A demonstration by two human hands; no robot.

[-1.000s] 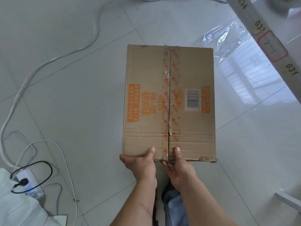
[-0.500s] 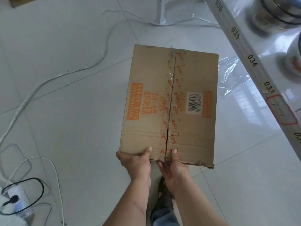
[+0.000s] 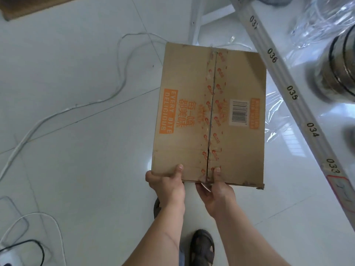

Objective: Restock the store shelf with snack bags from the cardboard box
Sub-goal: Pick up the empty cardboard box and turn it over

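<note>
Head view, only view on record.

Item 1: cardboard box (image 3: 209,116). Brown, orange print, barcode label, top flaps closed w/ printed tape along centre seam; tape looks split near the front end. Held flat, top face up, above the floor (image 3: 76,150), just left of the store shelf (image 3: 284,77). No snack bags visible; presumably inside.

Item 2: left hand (image 3: 167,184). Grips near edge of box left of the seam, thumb on top; fingers underneath, not visible.

Item 3: right hand (image 3: 215,189). Grips same edge at the seam, thumb on top beside the tape, fingers under.

Item 4: shelf edge strip, numbered tags 033–037, runs diagonally at right. Clear plastic wrap (image 3: 322,25) and a round metal container (image 3: 342,70) on the shelf board.

Item 5: white cables (image 3: 80,106) across floor tiles at left; sandalled foot (image 3: 201,248) below the forearms.

Risks, est.: both grips sit on one short edge, so far end is unsupported; box could tip fwd or slip if heavy. Split tape may let flaps give. Far right corner is close to the shelf rail, could knock it. Cables = trip hazard if stepping left.
</note>
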